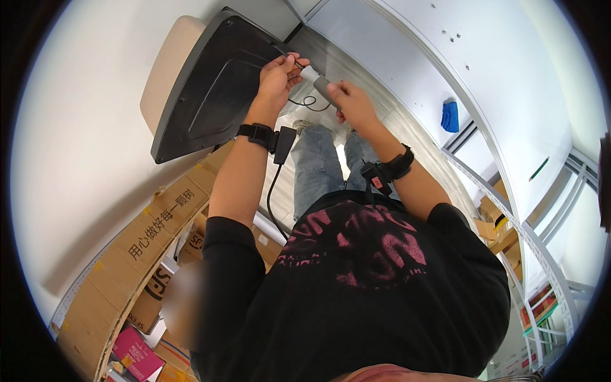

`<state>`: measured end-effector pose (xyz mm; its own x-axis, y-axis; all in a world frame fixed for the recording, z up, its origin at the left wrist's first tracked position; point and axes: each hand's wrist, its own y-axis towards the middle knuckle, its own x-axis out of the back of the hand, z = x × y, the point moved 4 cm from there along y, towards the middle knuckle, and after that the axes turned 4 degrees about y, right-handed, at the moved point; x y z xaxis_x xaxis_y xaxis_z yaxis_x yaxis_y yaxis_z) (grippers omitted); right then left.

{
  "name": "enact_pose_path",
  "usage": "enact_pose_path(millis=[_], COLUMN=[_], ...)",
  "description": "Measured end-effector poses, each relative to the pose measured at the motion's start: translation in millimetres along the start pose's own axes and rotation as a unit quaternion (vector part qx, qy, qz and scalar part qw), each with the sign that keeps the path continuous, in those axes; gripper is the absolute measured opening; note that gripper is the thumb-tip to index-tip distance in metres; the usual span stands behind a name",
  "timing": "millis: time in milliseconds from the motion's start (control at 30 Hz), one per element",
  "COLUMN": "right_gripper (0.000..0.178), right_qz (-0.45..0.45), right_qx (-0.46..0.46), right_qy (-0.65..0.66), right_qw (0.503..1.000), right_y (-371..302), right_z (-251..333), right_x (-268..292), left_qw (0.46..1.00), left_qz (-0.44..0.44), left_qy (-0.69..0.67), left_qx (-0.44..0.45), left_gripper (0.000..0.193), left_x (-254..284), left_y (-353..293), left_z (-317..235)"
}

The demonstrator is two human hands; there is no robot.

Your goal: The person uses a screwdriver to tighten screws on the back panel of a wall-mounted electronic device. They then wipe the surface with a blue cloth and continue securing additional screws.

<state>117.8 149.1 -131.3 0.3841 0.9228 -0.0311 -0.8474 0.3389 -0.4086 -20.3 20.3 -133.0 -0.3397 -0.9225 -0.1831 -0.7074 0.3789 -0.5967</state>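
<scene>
My right hand [351, 105] is closed around the grey handle of what looks like a screwdriver [324, 88], with a pale collar at its front. From there its thin dark shaft runs up and left to the edge of a large black panel [223, 83]. My left hand [280, 77] is closed with its fingertips pinched about the shaft, close to the panel's edge. The fingers partly hide the shaft, and I cannot make out its tip. Rounded corners and a moulded groove show on the panel, which has a beige part [168, 73] behind it.
A thin black cable [309, 102] loops below the tool. Cardboard boxes [137, 254] and a pink box [137, 353] stand at the lower left. White metal shelving [471, 108] curves along the right, with a blue object [450, 117] on it. My legs [315, 162] are beneath my hands.
</scene>
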Motion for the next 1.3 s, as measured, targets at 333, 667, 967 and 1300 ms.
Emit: enact_pose_path(millis=[333, 667, 967, 1300], right_gripper=[0.037, 0.049, 0.033, 0.03], right_qz=[0.136, 0.151, 0.149, -0.017], right_qx=[-0.216, -0.2, -0.175, -0.017], right_qy=[0.273, 0.164, 0.143, 0.165], right_qw=[0.928, 0.954, 0.963, 0.986], right_y=[-6.3, -12.5, -16.6, -74.4], right_z=[3.1, -0.1, -29.7, -5.6], right_x=[1.0, 9.7, 28.6, 129.5], left_qw=[0.999, 0.998, 0.992, 0.931], left_qz=[0.01, 0.015, 0.035, 0.241], left_qy=[0.019, 0.062, 0.116, 0.255], left_qx=[0.025, -0.023, -0.015, -0.102], left_gripper=[0.014, 0.022, 0.02, 0.014], left_x=[-1.6, 6.4, -7.4, -148.0], left_y=[-3.5, 0.8, -3.2, -20.6], left_z=[-3.1, -11.4, -5.8, -38.5])
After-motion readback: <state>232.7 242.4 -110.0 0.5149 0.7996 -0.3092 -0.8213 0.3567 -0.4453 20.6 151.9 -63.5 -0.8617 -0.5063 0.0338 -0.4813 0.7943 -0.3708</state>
